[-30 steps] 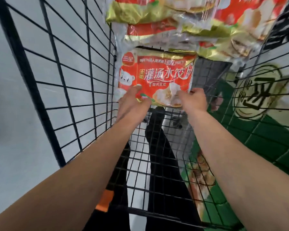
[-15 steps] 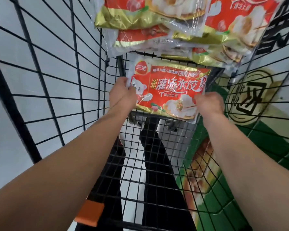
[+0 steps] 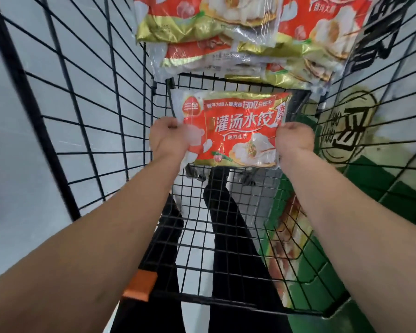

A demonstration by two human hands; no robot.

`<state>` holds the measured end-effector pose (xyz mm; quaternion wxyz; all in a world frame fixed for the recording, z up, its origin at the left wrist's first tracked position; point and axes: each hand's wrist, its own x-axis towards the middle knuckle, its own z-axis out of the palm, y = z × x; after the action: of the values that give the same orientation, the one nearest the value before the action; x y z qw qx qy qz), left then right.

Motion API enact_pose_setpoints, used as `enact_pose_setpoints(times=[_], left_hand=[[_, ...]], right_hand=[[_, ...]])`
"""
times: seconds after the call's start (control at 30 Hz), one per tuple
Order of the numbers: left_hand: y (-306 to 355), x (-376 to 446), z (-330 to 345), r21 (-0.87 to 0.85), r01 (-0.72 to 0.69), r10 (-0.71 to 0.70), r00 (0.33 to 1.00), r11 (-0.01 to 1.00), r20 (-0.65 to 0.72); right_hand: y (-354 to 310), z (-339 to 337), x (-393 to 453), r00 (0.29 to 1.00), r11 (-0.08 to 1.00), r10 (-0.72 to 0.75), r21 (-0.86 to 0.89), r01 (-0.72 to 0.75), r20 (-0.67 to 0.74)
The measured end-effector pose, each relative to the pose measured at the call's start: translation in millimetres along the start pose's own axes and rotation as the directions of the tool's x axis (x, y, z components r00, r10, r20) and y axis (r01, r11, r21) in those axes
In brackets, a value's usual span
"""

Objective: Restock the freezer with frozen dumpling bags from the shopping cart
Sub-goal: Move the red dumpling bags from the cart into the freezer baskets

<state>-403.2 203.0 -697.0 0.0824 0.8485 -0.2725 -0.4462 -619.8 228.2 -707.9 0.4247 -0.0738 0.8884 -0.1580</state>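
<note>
A red and gold dumpling bag (image 3: 235, 131) with white lettering hangs above the wire floor of the black shopping cart (image 3: 226, 212). My left hand (image 3: 168, 138) grips its left edge and my right hand (image 3: 294, 138) grips its right edge, fingers curled round the plastic. A stack of several more dumpling bags (image 3: 238, 37) lies at the far end of the cart, beyond the held bag.
The cart's black wire side walls (image 3: 87, 97) rise on both sides. An orange handle piece (image 3: 139, 286) sits at the near left edge. A green panel with a round logo (image 3: 341, 131) shows through the right wall. Grey floor lies to the left.
Both hands have closed on the bag's side edges and lifted it up off the cart floor toward me. The view has shifted closer to the stack of bags.
</note>
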Motion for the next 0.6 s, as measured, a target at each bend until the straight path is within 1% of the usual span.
enact_pose_setpoints(times=[0.07,0.13,0.2,0.3,0.47,0.6], left_hand=[[-1.5,-22.2,-15.8,-0.026,0.013,-0.013,1.0,1.0,-0.004],[-1.1,-47.0,-38.2,-0.063,-0.008,0.009,1.0,0.998,0.018],[-1.3,-68.8,-54.2,-0.063,-0.08,0.083,0.995,0.995,0.046],[-1.8,-110.8,-84.4,-0.055,-0.236,0.238,0.97,0.97,0.047],[1.6,-169.0,-137.6,-0.096,-0.352,0.36,0.93,0.931,0.081],[-2.5,-207.5,-188.9,-0.124,-0.447,0.463,0.873,0.886,0.157]], right_hand=[[-0.1,-9.0,-17.9,0.999,1.0,-0.027,-0.007,0.027,-0.018],[1.8,-28.6,-41.1,0.999,0.999,-0.036,-0.019,0.036,-0.016],[5.5,-43.6,-59.0,0.999,0.999,-0.044,-0.005,0.044,-0.021],[0.8,-71.2,-120.2,0.998,0.997,-0.058,0.045,0.06,-0.041],[8.6,-114.4,-220.2,0.987,0.978,-0.11,0.165,0.128,-0.114],[30.7,-147.4,-285.9,0.979,0.948,-0.12,0.273,0.163,-0.165]])
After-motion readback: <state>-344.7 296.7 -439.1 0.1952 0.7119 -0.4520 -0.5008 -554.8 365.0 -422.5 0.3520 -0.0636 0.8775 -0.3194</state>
